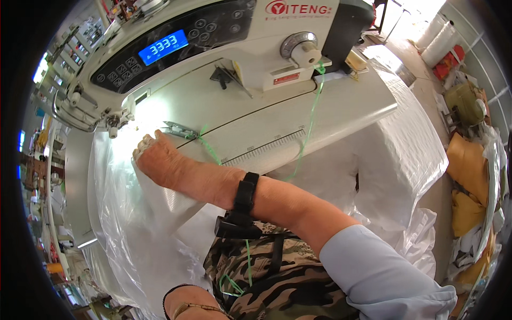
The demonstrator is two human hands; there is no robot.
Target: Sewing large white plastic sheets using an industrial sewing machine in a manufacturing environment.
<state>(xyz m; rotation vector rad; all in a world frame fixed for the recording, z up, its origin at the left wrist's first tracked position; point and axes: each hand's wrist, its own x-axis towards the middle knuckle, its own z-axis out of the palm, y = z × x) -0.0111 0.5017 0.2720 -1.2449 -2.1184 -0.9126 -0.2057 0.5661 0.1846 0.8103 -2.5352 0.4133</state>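
Note:
My right hand (154, 157) reaches in from the lower right to the lit needle area of a white sewing machine (176, 48). Its fingers are curled down on a translucent white plastic sheet (125, 224), with pale coverings at the fingertips. The sheet drapes off the machine bed toward my lap. Beside the hand, a small pair of metal thread snips (180, 130) lies on the bed, tied to a green cord (312, 128). A black strap with a small device circles my right forearm. Of my left arm, only a banded part shows at the bottom edge; its hand is out of sight.
The machine has a lit blue display (164, 46) and a handwheel (303, 50). A dark small tool (223, 77) sits on the bed. More white sheeting (400, 160) hangs over the right side. Yellow-orange bags (466, 170) and white rolls (440, 40) stand farther right.

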